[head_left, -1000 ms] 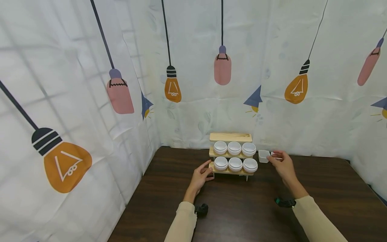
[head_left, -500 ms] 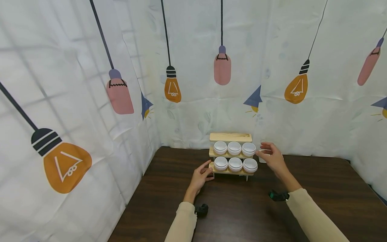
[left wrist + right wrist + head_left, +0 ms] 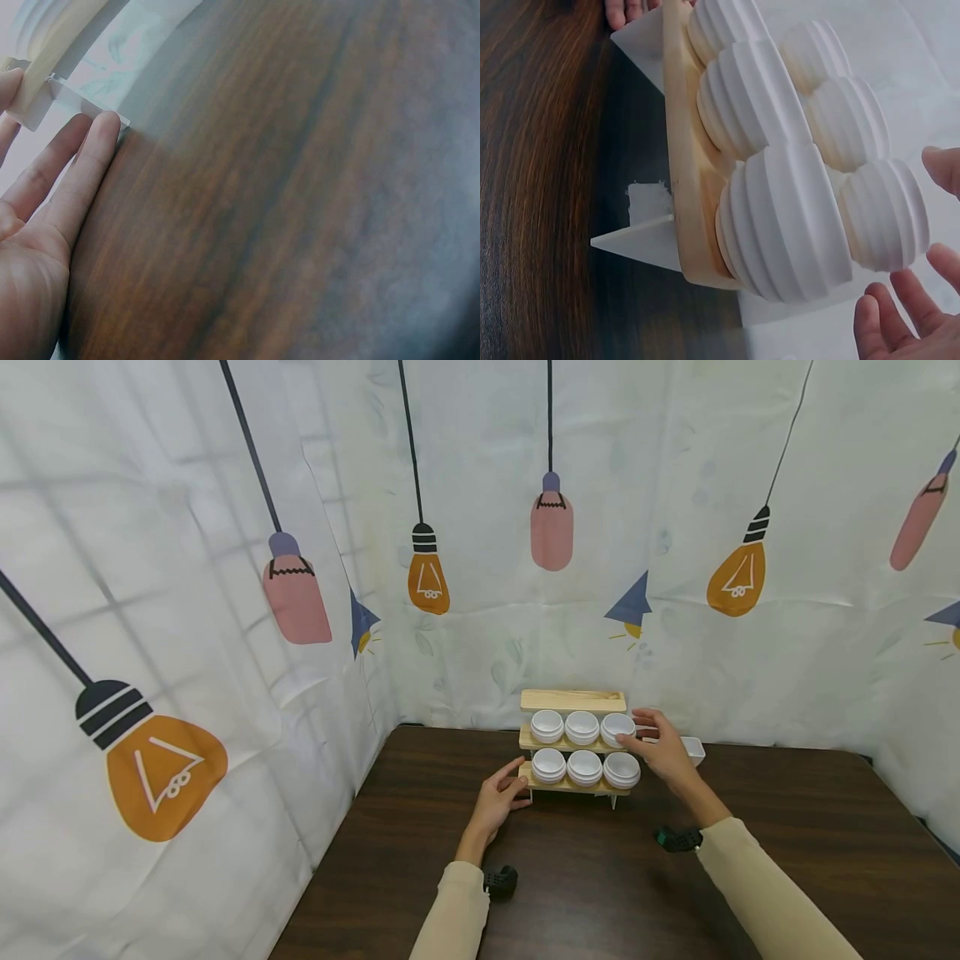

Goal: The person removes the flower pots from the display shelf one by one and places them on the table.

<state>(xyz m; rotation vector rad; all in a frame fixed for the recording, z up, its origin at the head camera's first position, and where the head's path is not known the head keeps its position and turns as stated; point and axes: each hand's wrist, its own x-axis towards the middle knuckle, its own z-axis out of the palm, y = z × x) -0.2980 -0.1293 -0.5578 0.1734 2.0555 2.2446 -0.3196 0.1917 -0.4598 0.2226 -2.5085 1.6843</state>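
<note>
Several white ribbed cups (image 3: 584,768) stand in two rows on a tiered wooden stand (image 3: 576,700) with clear supports. In the head view my left hand (image 3: 493,806) is at the stand's left end. The left wrist view shows its extended fingers (image 3: 86,169) touching a clear support (image 3: 90,106), with another fingertip against the wooden shelf (image 3: 45,71). My right hand (image 3: 663,756) is beside the right cup of the upper row (image 3: 883,214). In the right wrist view its thumb and fingers are spread around that cup; whether a fingertip touches it I cannot tell.
A small white square dish (image 3: 693,749) sits right of my right hand; another by it is mostly hidden. The dark wooden table (image 3: 585,877) meets a white printed curtain (image 3: 480,643) behind the stand.
My right hand has moved left, away from the white square dishes, to the right cup of the upper row. My left hand has stayed at the stand's left end.
</note>
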